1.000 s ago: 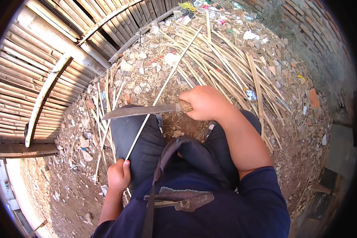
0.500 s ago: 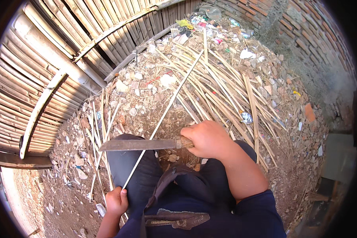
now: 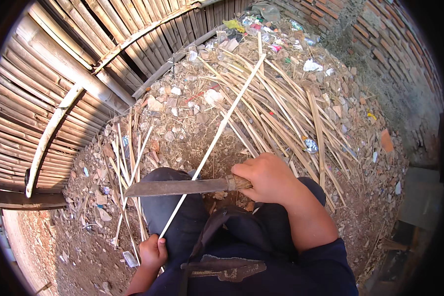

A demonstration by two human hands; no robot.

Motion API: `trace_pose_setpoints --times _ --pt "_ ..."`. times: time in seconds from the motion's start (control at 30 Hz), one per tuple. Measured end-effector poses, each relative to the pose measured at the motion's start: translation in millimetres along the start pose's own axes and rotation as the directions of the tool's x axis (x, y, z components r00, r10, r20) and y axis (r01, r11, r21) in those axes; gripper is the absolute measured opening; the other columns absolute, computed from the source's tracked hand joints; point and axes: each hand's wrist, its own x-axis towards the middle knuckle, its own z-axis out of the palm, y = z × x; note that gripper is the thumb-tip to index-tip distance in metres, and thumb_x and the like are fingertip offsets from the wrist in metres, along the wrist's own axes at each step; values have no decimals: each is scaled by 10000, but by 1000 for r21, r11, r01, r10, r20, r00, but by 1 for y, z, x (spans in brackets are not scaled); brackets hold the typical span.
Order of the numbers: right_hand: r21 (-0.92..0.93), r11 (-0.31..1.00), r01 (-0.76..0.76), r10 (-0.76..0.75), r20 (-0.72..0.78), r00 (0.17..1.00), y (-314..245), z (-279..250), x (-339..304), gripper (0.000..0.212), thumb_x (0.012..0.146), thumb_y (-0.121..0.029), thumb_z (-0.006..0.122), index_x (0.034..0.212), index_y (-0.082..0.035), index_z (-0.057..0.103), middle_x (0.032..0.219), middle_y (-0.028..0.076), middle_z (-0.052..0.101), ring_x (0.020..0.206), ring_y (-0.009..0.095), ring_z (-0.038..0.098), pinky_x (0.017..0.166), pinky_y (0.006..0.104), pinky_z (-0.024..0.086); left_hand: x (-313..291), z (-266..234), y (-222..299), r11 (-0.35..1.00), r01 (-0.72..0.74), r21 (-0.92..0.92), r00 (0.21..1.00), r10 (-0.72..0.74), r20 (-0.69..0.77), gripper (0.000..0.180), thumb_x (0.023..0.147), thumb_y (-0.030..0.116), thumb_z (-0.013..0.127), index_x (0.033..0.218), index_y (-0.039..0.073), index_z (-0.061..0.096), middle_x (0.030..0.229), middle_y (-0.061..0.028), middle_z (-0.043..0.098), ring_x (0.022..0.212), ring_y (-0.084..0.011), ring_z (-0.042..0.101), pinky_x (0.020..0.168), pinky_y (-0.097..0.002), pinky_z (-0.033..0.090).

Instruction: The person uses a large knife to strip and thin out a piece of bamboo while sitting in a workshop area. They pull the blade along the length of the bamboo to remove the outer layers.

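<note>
Left hand (image 3: 154,252): closed in a fist around the near end of a bamboo strip (image 3: 217,134). The hand sits low, beside the person's left knee.

Bamboo strip: thin, pale, straight. Its long axis runs up and to the right from the left hand, away from the body, crossing the blade about midway and ending far out over the heap of cuttings. The near end is in the left hand's grip; the far end is free.

Long knife (image 3: 175,187): dark, broad blade lying nearly level across the left knee, tip pointing to the person's left, wooden handle to the right. The blade meets the strip at a steep angle, above the left hand and to the left of the right hand. Whether the edge bites into the strip cannot be told.

Right hand (image 3: 266,177): wrapped tight on the knife handle, above the right knee, farther from the strip's near end than the left hand.

Surroundings: loose split sticks (image 3: 128,167) on the ground beyond the left hand; a bamboo fence (image 3: 44,98) farther left; a heap of bamboo cuttings (image 3: 291,108) and litter beyond the right hand; a brick wall (image 3: 380,44) far right. Nothing lies between the blade and the strip.
</note>
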Motion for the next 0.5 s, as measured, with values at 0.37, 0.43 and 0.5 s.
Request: trace_pose_setpoints --times 0.37,0.43,0.5 --pt "-141 990 -7 8 7 1000 -22 26 4 256 752 -224 772 926 -117 617 750 88 662 741 358 678 662 484 507 0 -6 5 1000 22 -20 1000 -22 15 464 1046 340 557 694 47 481 556 -207 520 522 -453 569 494 -505 431" --pt "-111 994 -21 29 75 997 -23 28 7 236 763 -216 769 926 -116 630 758 105 672 759 369 683 677 491 513 -2 -6 6 1000 -10 -16 1000 10 0 467 1053 338 551 695 47 480 557 -208 520 522 -453 568 496 -503 430" --pt "-73 996 -52 58 80 995 -23 17 8 233 765 -218 772 922 -110 638 758 123 671 766 380 681 679 499 514 -4 -6 3 1000 5 -19 1000 -5 -10 472 1057 344 548 696 46 483 557 -210 518 525 -454 569 497 -505 429"
